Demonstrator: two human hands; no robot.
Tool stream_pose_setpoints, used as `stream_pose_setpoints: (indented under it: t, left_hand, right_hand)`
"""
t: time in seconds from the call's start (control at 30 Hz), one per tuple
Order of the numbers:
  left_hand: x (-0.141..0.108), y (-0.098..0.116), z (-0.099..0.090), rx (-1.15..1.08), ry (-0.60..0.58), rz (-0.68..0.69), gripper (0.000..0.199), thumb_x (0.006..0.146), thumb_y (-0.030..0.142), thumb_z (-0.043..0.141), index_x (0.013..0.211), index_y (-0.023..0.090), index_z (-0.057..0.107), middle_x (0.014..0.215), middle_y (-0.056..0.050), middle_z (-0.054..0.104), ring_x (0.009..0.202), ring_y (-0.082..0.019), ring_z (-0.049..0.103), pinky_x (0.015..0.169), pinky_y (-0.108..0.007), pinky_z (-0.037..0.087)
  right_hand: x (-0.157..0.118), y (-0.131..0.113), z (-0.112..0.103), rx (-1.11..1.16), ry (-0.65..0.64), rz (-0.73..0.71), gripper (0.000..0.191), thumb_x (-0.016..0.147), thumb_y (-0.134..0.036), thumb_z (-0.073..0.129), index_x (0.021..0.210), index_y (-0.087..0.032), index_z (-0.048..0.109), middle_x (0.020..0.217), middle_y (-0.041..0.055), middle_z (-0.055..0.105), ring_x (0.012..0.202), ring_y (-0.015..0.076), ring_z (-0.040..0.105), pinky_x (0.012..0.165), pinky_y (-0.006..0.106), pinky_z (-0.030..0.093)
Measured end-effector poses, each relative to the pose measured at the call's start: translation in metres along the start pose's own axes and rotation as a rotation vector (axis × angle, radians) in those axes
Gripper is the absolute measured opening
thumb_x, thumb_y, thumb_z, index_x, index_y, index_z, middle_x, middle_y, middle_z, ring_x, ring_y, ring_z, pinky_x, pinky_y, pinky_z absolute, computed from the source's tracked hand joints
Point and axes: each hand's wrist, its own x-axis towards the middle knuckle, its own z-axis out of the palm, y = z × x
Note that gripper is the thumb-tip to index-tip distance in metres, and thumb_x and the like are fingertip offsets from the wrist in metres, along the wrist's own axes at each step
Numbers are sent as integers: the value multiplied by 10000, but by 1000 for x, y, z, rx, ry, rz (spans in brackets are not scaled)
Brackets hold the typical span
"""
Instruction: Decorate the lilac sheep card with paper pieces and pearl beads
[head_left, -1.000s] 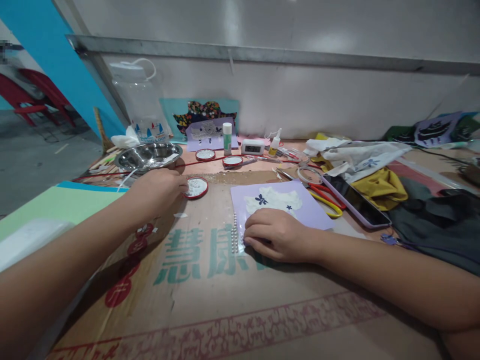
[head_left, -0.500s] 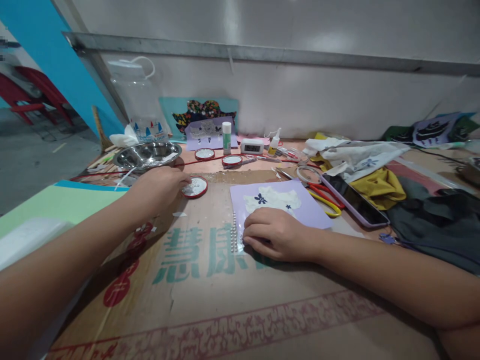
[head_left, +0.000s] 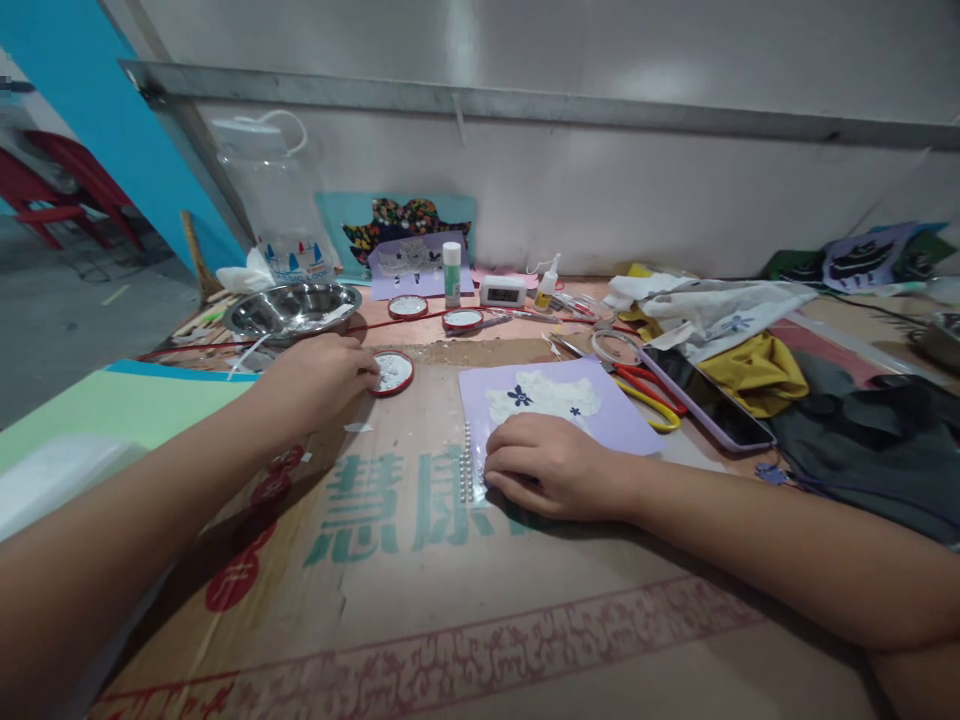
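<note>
My left hand (head_left: 322,378) reaches to a round red-rimmed lid (head_left: 395,372) holding small white bits. Its fingers are closed together at the lid's left edge; anything pinched there is too small to make out. My right hand (head_left: 551,468) lies curled on a purple card (head_left: 630,425), its fingertips bent under and partly hidden. Beside those fingers, a clear strip with rows of small pearl-like beads (head_left: 468,465) shows from under the hand. On the card is a ragged white fabric shape (head_left: 551,395) bearing dark blue flowers.
Behind the lid stand a steel bowl (head_left: 292,308), a glue stick (head_left: 451,275), a small digital clock (head_left: 502,291) and a glue bottle (head_left: 548,283). To the right lie pliers (head_left: 651,400), a phone (head_left: 709,398) and cloth scraps (head_left: 757,375). Green sheets (head_left: 150,400) lie left.
My left hand has shifted very slightly at the lid, with its fingertips nearer the rim. My right hand stays on the card.
</note>
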Motion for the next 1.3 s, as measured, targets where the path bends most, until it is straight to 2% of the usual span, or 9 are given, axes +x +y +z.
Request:
stream_pose_setpoints:
  t: [0.17,0.37,0.53,0.73,0.97,1.17,1.3]
  left_hand:
    - [4,6,-2,181,-52,90,361,923,244,416,846,189,764,896,-132,707,898,-312,619,818,-424,439]
    - [5,16,-6,89,51,-96,324,941,331,432,910,191,722,929,-132,717,866,-306,646,702,-388,442]
    - [3,18,-7,83,-1,-168,304,936,367,442,866,220,699,836,-98,723,718,-279,639,584,-360,381]
    - [3,16,-6,93,-11,-90,392,966,344,358,849,233,715,971,-113,747,886,-308,660,699,-387,438]
    - [3,17,-6,79,2,-84,377,969,372,380,855,215,703,969,-109,747,877,-281,652,698,-366,423]
    - [6,19,-4,61,-38,-169,327,909,355,422,865,207,711,912,-101,740,800,-276,648,635,-345,389]
    - [7,20,-2,52,-53,-178,335,892,349,419,859,203,718,893,-105,732,780,-274,643,631,-338,386]
  right_hand:
    - [0,0,-1,1,-1,-6,277,1001,-234,475,864,-137,696,845,107,710,759,182,623,704,303,509]
    - [1,0,-1,2,-16,-7,272,1007,-230,465,868,-144,683,840,110,705,763,183,624,709,308,512]
    - [1,0,-1,6,-9,-4,275,1002,-233,475,862,-142,693,838,106,709,757,181,623,703,303,513]
    - [1,0,-1,6,-14,-9,292,999,-227,475,854,-125,707,829,110,708,752,186,627,695,308,517]
    - [0,0,0,-1,-19,-8,292,1003,-234,471,864,-126,703,840,112,706,759,187,624,701,310,515]
    - [0,0,0,-2,-19,-6,287,1004,-240,473,859,-137,697,836,111,704,762,184,619,706,302,507]
    - [0,0,0,0,-13,-10,293,1001,-233,479,849,-127,706,830,112,703,753,187,621,698,301,505]
